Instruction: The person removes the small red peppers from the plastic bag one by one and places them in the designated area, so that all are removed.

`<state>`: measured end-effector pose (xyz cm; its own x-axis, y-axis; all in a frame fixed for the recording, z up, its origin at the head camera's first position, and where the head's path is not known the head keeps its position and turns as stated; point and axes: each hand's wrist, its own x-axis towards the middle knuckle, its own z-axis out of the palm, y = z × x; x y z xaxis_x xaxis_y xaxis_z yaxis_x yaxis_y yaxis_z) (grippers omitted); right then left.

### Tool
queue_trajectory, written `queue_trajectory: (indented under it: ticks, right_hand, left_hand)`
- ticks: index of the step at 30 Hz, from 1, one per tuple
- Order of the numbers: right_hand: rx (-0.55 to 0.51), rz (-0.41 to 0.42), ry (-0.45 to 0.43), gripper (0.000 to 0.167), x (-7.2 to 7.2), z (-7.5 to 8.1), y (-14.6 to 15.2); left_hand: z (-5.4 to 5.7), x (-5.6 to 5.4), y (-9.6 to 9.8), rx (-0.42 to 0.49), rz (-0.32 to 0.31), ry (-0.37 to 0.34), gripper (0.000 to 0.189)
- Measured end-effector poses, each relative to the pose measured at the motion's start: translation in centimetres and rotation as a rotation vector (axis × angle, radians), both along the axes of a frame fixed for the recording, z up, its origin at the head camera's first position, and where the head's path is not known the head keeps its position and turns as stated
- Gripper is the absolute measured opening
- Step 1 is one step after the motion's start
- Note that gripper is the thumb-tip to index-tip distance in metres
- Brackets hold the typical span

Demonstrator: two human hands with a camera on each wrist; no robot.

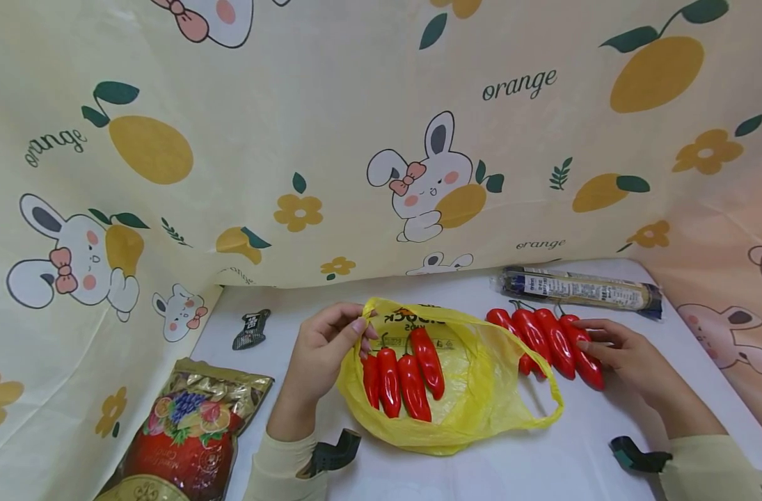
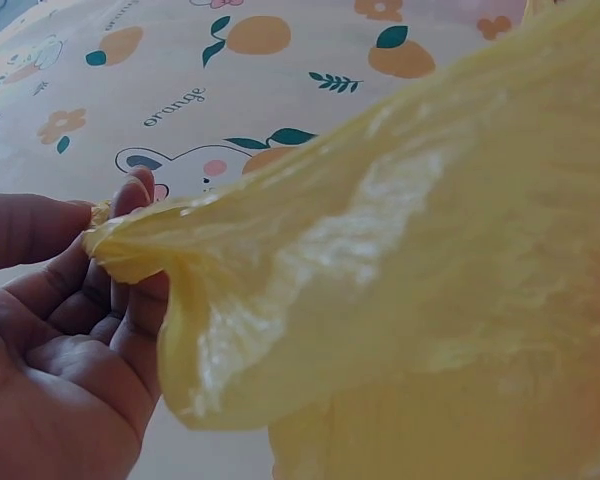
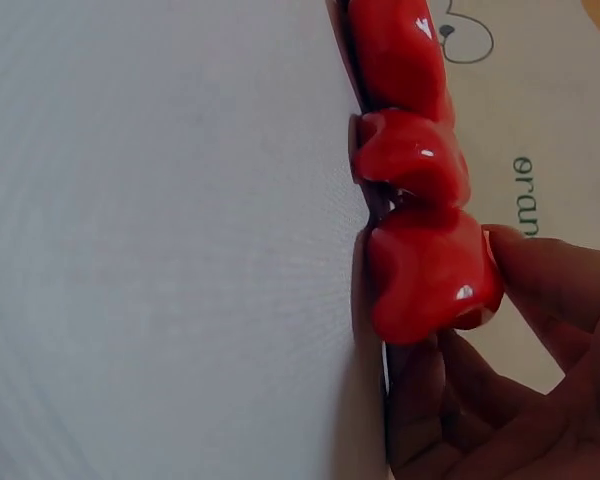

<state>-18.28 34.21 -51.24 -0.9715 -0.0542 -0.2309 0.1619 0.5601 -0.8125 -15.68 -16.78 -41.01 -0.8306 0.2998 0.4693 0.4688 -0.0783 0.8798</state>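
Pinching the rim of the yellow plastic bag [image 1: 468,417] with the left hand [image 1: 321,355], at ten o'clock on its mouth — and, in the left wrist view, catching only a crumpled corner of the film between the fingertips. Looking into that mouth now: counting four red peppers [image 1: 412,390], bunched in its nine o'clock half, with stems pointing roughly towards twelve.

Over to three o'clock from the bag, gripping the outermost red pepper [image 1: 584,351] with the right hand [image 1: 634,355] — pressing it from two sides, as seen in the right wrist view. Right beside it, between two and three o'clock from the bag, finding the neighbouring red peppers [image 1: 554,344] in a tight row, tips towards five, partly screened by the bag's loop handle [image 1: 554,410]; too covered there for a sure count.

Beyond the row at two o'clock, spotting a long wrapped packet [image 1: 581,289] on the white table [image 1: 481,480]. Swinging round to half past nine, picking out a small black sachet [image 1: 252,329]; then, towards half past eight, a red-and-gold pouch [image 1: 186,431] with printed fruit. Facing all this at twelve: a rabbit-and-orange backdrop [image 1: 330,104].
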Motion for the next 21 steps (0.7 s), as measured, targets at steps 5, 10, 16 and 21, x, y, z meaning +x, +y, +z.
queue_trajectory:
  ticks: [5,10,16,21]
  right_hand:
    - [-0.008,0.014,-0.003,0.063,-0.11,0.02,0.05]
    - [0.008,0.032,-0.002,0.062,-0.09,0.05,0.04]
    - [0.006,0.041,-0.012,0.063,0.01,0.17,-0.11]
    - [-0.01,0.034,-0.012,0.062,0.1,0.32,-0.22]
  left_hand:
    - [-0.01,0.0,-0.02,0.0,0.0,-0.004,0.017]
    - [-0.05,0.0,-0.03,-0.001,-0.002,-0.007,0.017]
    - [-0.06,0.0,-0.02,-0.002,0.001,-0.009,0.017]
    - [-0.03,0.01,-0.01,-0.004,0.006,-0.012,0.016]
